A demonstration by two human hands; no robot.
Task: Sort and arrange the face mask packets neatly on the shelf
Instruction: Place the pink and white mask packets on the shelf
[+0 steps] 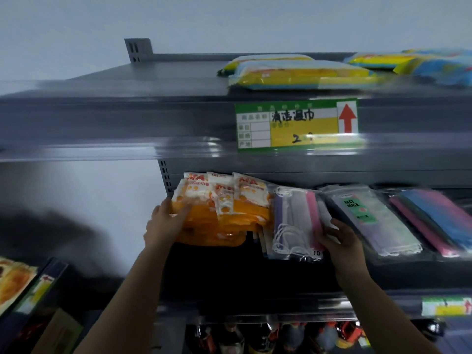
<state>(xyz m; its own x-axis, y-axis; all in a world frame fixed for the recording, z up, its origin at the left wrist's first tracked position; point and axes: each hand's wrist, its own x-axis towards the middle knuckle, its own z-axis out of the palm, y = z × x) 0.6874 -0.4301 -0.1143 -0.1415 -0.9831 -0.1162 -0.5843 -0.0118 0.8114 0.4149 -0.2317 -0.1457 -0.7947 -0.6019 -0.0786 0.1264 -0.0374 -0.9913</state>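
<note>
Mid-frame, the left hand (167, 221) clamps the orange packets (222, 213) at the shelf's (255, 300) left end; the right hand (342, 238) presses open fingers against the clear packet (296, 223) beside them. This looks like squaring stacks; next, nudge edges flush with the further packs (378, 221).

The blue and pink mask packets (434, 221) at the shelf's right end are cut off by the picture's edge. The bottles (281, 338) below are cropped at the bottom edge and too blurred to identify. The left hand (166, 223) covers part of the orange packets (229, 213), and the price label (296, 123) is partly smeared.
</note>
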